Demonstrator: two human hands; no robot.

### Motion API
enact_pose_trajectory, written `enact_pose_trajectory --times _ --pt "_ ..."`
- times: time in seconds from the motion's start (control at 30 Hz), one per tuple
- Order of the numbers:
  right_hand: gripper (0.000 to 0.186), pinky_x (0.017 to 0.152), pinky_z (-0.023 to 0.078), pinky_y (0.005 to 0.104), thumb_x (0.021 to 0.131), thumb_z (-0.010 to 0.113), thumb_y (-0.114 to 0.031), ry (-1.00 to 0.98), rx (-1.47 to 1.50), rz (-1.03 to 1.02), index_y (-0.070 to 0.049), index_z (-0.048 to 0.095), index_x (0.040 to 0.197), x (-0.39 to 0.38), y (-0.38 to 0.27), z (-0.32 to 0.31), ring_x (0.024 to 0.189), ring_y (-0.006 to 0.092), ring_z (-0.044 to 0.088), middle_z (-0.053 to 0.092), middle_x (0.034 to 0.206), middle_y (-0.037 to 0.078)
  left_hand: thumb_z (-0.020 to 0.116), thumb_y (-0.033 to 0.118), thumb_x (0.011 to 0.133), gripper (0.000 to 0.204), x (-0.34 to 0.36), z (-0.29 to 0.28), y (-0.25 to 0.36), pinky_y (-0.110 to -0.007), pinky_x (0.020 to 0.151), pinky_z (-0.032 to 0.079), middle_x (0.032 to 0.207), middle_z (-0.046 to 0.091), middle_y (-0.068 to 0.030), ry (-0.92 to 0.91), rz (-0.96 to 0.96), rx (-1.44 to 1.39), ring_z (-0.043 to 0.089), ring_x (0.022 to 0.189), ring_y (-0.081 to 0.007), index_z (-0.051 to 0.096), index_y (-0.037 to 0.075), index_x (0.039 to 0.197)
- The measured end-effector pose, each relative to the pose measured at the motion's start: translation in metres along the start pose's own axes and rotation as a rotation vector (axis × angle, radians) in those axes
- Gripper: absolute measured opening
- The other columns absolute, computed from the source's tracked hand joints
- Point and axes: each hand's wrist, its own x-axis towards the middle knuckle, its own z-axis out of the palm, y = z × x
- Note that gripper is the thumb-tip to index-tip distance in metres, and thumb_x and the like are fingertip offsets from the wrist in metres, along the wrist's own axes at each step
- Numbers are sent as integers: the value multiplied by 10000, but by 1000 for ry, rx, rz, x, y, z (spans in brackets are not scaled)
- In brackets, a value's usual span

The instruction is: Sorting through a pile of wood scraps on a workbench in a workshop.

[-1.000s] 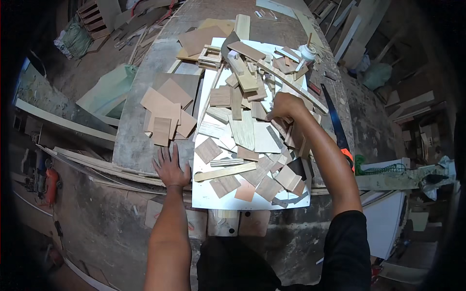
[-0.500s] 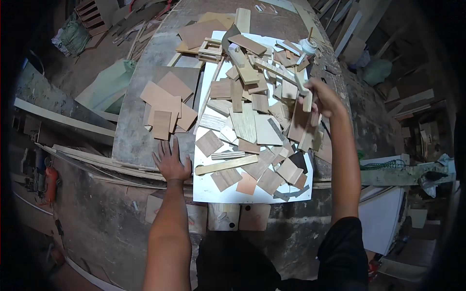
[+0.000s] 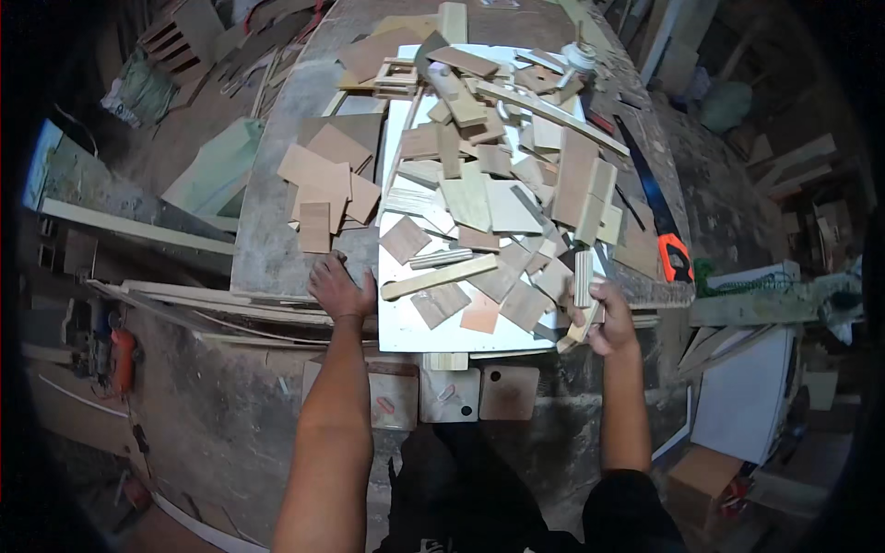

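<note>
My right hand (image 3: 612, 321) is closed round a short striped plywood strip (image 3: 583, 276) and a small pale wood block (image 3: 577, 330), over the near right corner of a white board (image 3: 398, 324). My left hand (image 3: 339, 289) leans on the table's front edge with its thumb apart, holding nothing. Just beyond it lie several thin brown wood panels (image 3: 314, 228). Wood offcuts of many shapes cover the white board, among them a pale bar (image 3: 439, 276) near the front and a long strip (image 3: 551, 117) at the back.
A handsaw (image 3: 649, 175) with an orange handle lies along the table's right side. A white bottle (image 3: 579, 57) stands at the back right. Small wooden frames (image 3: 396, 77) sit at the back left. Below the front edge are several flat stool tops (image 3: 508, 394).
My right hand has come from the pile's far right side down to its near right corner with wood in its grip. The handsaw now shows. My left hand's fingers have drawn in somewhat.
</note>
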Motion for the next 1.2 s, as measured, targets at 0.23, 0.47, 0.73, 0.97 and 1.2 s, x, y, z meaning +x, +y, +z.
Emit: enact_pose_trajectory --times 0.23,0.47,0.73,0.97,1.2 --pt "285 348 322 214 930 453 -321 124 153 -52 -40 502 929 -99 45 -22 384 112 393 494 582 70 668 401 674 599 -1 14 -21 -480 894 303 1068 506 -125 10 13 -36 460 1036 -310 450 62 1118" --pt "287 354 306 209 916 500 -369 304 361 -52 -82 498 922 -214 103 -55 413 104 385 489 614 56 596 116 789 348 18 -11 -18 -319 797 426 985 555 -108 41 -244 -824 527 879 -211 502 33 1113" --pt "274 316 321 215 893 510 -411 459 736 -182 -138 530 896 -303 173 -86 379 109 393 517 671 33 589 71 773 274 -26 -80 98 -314 749 442 897 587 -101 -31 304 -874 554 801 -214 559 26 1042" --pt "284 333 345 247 893 510 -429 527 844 -298 -145 514 873 -359 193 -84 375 105 393 517 697 21 560 122 829 251 -46 -97 158 -330 685 487 886 625 -129 -371 527 -835 614 749 -209 556 27 1061" --pt "303 343 364 254 869 548 -434 708 874 -422 -138 523 925 -423 229 -92 387 102 418 534 714 26 605 192 764 294 -18 -79 195 -432 782 444 1022 587 -121 -257 780 -262 567 919 -293 613 149 1054"
